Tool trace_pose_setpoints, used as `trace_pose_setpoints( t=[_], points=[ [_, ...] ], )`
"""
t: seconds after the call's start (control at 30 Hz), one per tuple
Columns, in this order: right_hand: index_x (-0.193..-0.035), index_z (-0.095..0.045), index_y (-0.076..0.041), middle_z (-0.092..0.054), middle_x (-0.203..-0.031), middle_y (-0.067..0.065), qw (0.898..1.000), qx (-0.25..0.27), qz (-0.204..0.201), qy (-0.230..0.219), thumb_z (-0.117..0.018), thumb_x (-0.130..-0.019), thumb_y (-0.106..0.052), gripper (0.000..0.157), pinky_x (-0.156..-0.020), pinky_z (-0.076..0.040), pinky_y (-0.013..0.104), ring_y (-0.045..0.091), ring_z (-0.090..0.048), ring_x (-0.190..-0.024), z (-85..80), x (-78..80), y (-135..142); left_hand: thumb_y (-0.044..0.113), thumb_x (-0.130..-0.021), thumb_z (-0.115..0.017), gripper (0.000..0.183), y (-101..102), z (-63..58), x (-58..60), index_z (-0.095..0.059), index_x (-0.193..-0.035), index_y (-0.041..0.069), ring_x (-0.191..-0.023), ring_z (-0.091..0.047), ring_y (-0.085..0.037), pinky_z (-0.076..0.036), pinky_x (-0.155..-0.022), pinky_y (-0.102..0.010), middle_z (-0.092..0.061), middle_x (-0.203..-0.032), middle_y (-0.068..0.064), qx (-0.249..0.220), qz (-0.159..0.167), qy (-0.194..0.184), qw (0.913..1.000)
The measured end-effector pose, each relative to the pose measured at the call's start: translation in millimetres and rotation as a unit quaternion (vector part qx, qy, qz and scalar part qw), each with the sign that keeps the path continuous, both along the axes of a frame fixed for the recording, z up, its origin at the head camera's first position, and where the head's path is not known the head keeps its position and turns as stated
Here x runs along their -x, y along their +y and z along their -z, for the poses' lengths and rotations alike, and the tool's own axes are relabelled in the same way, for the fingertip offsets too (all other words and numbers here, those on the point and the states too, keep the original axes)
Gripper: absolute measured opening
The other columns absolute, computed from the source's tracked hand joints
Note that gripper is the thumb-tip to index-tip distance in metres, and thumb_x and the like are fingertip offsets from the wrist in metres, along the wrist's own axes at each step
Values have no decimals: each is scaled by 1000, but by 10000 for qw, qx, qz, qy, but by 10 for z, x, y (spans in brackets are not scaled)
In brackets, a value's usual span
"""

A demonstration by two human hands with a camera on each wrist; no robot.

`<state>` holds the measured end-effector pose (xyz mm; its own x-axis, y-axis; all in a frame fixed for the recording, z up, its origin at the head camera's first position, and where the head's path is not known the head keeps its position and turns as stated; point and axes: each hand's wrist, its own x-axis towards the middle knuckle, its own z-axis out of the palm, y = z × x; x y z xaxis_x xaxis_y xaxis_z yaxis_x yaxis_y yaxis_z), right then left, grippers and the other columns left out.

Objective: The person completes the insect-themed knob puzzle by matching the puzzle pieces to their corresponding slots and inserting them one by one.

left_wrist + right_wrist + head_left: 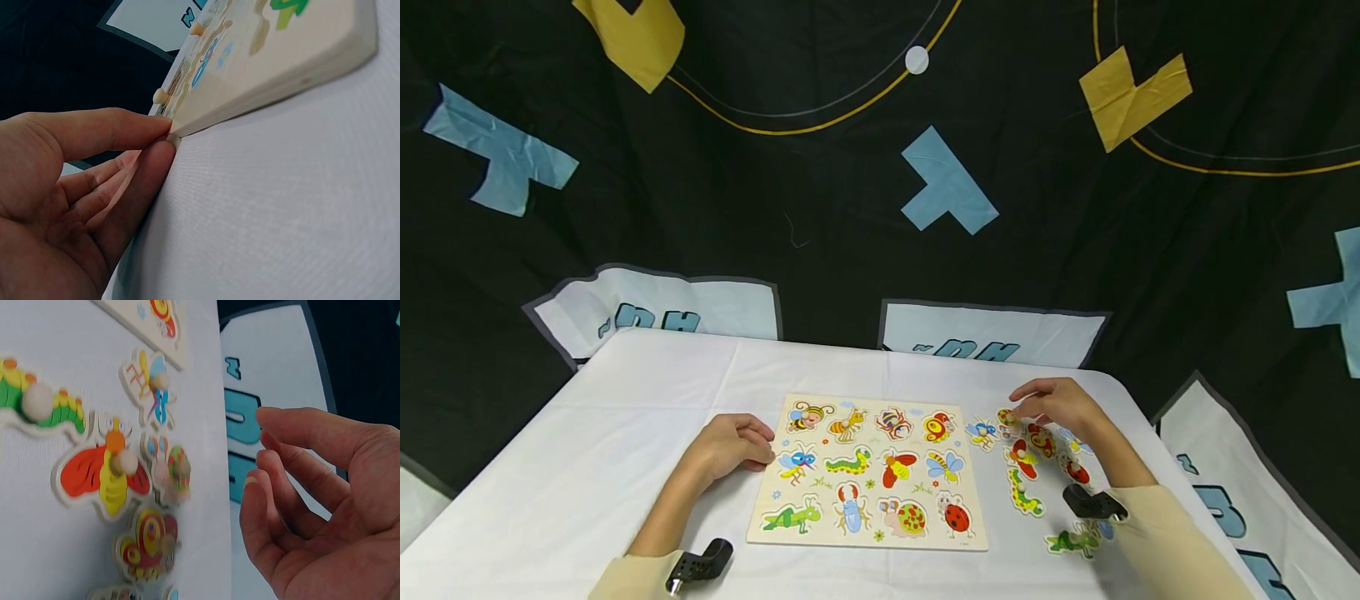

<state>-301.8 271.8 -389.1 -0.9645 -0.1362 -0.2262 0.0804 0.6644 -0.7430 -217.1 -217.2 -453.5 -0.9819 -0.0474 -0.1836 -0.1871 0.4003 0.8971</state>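
two fingertips of the left hand (pixel 730 446) pinch the closest edge of the wooden insect puzzle board (pixel 820 539), which lies just to that hand's right, so a tug there could skew or tilt it. the right hand (pixel 1063 406) hovers with loosely bent fingers, holding nothing; the snail piece (pixel 164 469) lies near its fingertips, crowded by the mosquito piece (pixel 982 433) to their left and the red-winged moth piece (pixel 1022 460) on the person's side, so a careless grab could knock neighbours askew.
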Motion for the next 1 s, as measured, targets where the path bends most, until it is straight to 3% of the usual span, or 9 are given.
trace_pose_setpoints(
  t=[0.13, 0.4, 1.0],
  points=[
    [-122, -70, -1, -72, -119, 15, 10000, -46, -30, 55, -73, -91, -20, 37, -94, -56, 47, 27, -65, -104, 19, -13, 130, -2, -74, -80, 32, -3, 2, 0, -66, -103, -6, -68, -67, -16, -60, -63, -31, -69, -75, -7, -19, 9, 6, 10000],
    [-120, -70, 0, -76, -107, 8, 9999, -35, 150, 44, -71, -91, -19, 34, -91, -56, 44, 27, -66, -100, 96, -59, 305, -2, -74, -80, 33, -15, 11, -2, -66, -103, -7, -68, -67, -16, -60, -63, -31, -69, -75, -6, -35, 26, 62, 10000],
    [-116, -73, -1, -75, -108, 9, 9977, 139, 600, -295, -74, -88, -16, 32, -75, -54, 31, 23, -60, -89, 339, -65, 497, -2, -74, -80, 32, 1, 10, -8, -66, -102, -6, -68, -67, -17, -61, -63, -31, -68, -76, -8, -71, -12, 43, 10000]
  ],
)
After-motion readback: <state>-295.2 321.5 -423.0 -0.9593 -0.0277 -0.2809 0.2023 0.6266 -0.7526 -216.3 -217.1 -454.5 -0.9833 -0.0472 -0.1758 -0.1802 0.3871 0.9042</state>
